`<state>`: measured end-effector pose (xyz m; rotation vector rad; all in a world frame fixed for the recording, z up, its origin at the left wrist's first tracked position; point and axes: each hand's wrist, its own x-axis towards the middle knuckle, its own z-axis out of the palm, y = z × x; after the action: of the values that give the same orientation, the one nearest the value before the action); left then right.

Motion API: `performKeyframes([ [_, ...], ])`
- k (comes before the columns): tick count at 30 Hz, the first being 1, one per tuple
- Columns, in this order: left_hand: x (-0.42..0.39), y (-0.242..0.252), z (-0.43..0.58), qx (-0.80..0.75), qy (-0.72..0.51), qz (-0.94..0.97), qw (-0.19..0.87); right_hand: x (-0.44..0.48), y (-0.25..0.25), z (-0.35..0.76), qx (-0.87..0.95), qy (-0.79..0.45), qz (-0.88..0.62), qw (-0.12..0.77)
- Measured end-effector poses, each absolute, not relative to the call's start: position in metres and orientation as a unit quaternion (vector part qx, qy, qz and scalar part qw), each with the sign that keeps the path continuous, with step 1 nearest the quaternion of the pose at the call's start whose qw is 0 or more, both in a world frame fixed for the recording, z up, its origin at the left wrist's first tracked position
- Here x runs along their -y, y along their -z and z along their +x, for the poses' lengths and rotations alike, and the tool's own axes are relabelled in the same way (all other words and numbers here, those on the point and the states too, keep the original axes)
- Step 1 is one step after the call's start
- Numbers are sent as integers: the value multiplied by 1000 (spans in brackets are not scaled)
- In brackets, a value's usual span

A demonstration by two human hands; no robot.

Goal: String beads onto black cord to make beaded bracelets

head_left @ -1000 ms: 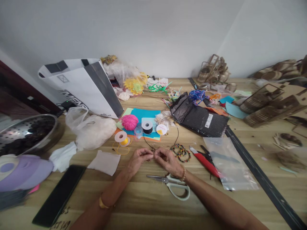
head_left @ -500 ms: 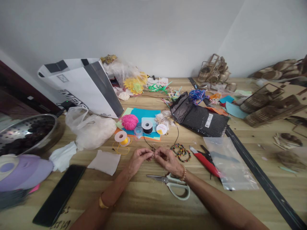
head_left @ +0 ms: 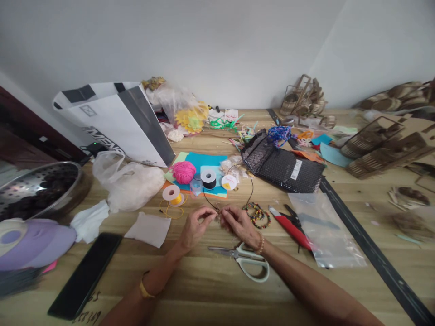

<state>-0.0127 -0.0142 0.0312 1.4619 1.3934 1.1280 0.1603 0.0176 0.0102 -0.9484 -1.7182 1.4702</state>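
My left hand (head_left: 197, 227) and my right hand (head_left: 240, 225) meet over the middle of the table, thumbs and forefingers pinched on a thin black cord (head_left: 211, 202). The piece between the fingertips is too small to make out. The cord leads back toward a white-flanged spool (head_left: 208, 177) of black cord, and a loop of it curves behind my right hand. Just right of that hand lie beaded bracelets (head_left: 258, 216). Pale-handled scissors (head_left: 252, 268) rest below my right wrist, partly covered by it.
Left of centre are a yellow thread spool (head_left: 172, 194), a pink yarn ball (head_left: 184, 172) and a black phone (head_left: 84, 276). To the right are red-handled pliers (head_left: 294, 233), a clear plastic bag (head_left: 336, 235) and a black bubble mailer (head_left: 288, 167).
The fingertips have drawn slightly apart, my right hand edging right and my left hand up a little. Both still pinch at the cord; the things on the table stay put.
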Motion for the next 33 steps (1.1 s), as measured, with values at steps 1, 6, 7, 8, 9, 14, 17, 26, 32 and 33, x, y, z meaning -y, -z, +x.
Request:
performKeyframes([
  [1, 14, -32, -13, -549, -447, 578, 405, -18, -10, 161, 660, -564, -366, 335],
  [6, 14, -37, -14, -549, -452, 564, 420, -18, -11, 163, 688, -511, -390, 337],
  [7, 14, -38, -14, -549, -452, 560, 424, -18, -12, 163, 695, -500, -392, 336],
  [8, 14, -38, -14, -549, -452, 557, 429, -18, -13, 163, 703, -491, -392, 334],
  [9, 14, -37, -14, -549, -451, 555, 432, -18, -14, 163, 711, -483, -389, 331],
  [14, 12, -31, -14, -552, -444, 556, 435, -19, -17, 162, 745, -435, -369, 347],
  [17, 12, -29, -12, -550, -444, 562, 429, -18, -15, 160, 731, -463, -368, 341],
  [26, 14, -31, -11, -537, -447, 596, 396, -18, -5, 158, 642, -589, -344, 350],
  [32, 15, -33, -9, -547, -456, 577, 401, -17, -10, 161, 695, -506, -360, 363],
  [33, 15, -33, -9, -548, -459, 570, 404, -17, -14, 163, 711, -476, -359, 371],
])
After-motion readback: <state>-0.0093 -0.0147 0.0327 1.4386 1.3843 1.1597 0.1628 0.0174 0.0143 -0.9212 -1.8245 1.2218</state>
